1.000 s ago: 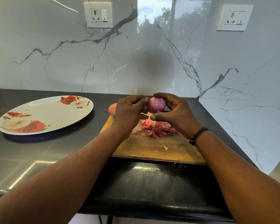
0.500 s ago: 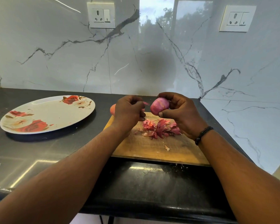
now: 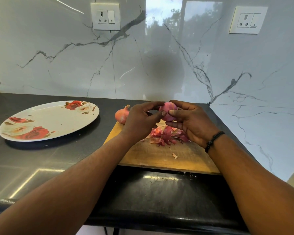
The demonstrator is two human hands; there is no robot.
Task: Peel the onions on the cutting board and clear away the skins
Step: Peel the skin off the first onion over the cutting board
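A pink, mostly peeled onion (image 3: 168, 111) is held in the air above the wooden cutting board (image 3: 159, 155). My right hand (image 3: 192, 122) grips it from the right with thumb and curled fingers. My left hand (image 3: 141, 121) has its fingertips on the onion's left side, thumb against the skin. A heap of red onion skins (image 3: 166, 135) lies on the board under my hands. A second, unpeeled onion (image 3: 121, 114) sits at the board's far left corner, behind my left hand.
A large white plate with red roses (image 3: 47, 121) lies on the dark counter (image 3: 58, 158) to the left. Marble walls close in the counter behind and on the right. A small skin scrap (image 3: 174, 155) lies nearer on the board.
My left hand, which had pulled away from the onion with a bit of skin half a second ago, is back on the onion. The right hand has turned the onion slightly.
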